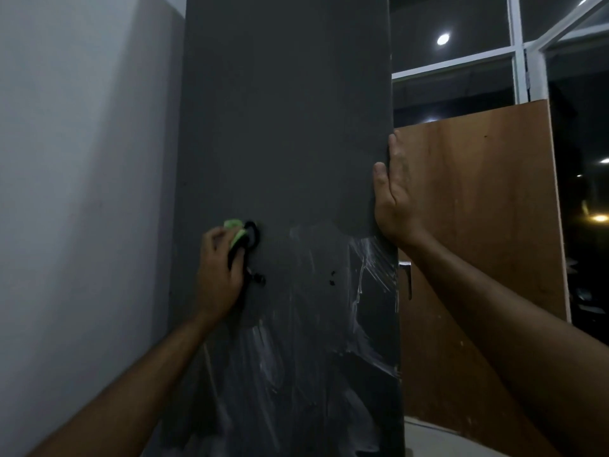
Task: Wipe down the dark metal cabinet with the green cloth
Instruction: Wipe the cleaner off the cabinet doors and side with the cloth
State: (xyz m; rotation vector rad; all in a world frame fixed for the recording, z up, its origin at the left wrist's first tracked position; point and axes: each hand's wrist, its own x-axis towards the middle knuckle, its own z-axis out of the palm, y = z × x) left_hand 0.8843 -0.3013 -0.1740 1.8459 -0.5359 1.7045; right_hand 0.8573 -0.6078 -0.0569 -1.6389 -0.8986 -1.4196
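Left hand (220, 275) bunching green cloth (234, 233) against dark metal cabinet (286, 127) face beside a round fitting (252, 233), possibly a lock; right hand (393, 196) flat, fingers straight, on cabinet's right edge, likely steadying; pale smears (372, 258) low on cabinet.

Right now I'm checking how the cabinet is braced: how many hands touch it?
2: the left hand presses the green cloth on its front; the right hand lies flat along the cabinet right edge.
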